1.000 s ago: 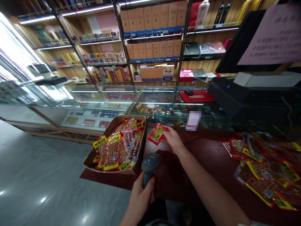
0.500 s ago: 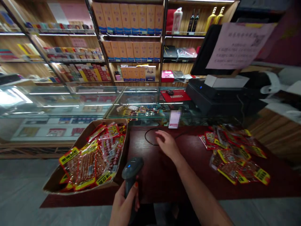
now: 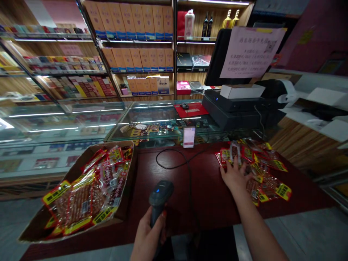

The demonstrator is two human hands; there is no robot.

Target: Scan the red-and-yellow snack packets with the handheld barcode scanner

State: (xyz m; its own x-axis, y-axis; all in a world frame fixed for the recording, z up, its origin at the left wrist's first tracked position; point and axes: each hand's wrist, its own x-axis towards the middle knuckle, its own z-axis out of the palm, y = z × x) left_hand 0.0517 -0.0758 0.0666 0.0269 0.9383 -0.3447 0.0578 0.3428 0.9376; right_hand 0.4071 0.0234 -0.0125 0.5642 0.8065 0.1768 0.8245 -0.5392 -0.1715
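My left hand [image 3: 151,232] is wrapped round the handle of a dark grey barcode scanner [image 3: 161,194], held upright over the front of the dark red table [image 3: 174,181]. A small blue light glows on the scanner's head. On the right, my right hand [image 3: 236,177] lies with fingers spread on a pile of snack packets [image 3: 268,181] in clear, red and yellow wrapping. At the left, an open cardboard box [image 3: 130,181] holds many similar packets [image 3: 81,203]. A black cable [image 3: 174,167] loops across the tabletop between the hands.
A glass display counter [image 3: 152,136] runs behind the table, with a small pink-white card [image 3: 189,137] at its front. At the back right stand a monitor with a paper sheet [image 3: 250,54] and a black cash drawer [image 3: 231,112]. Shelves with orange boxes [image 3: 127,21] line the wall.
My right hand has moved right from beside the cable onto the packet pile, its fingers spreading. The view has turned right; the scanner stays in my left hand.
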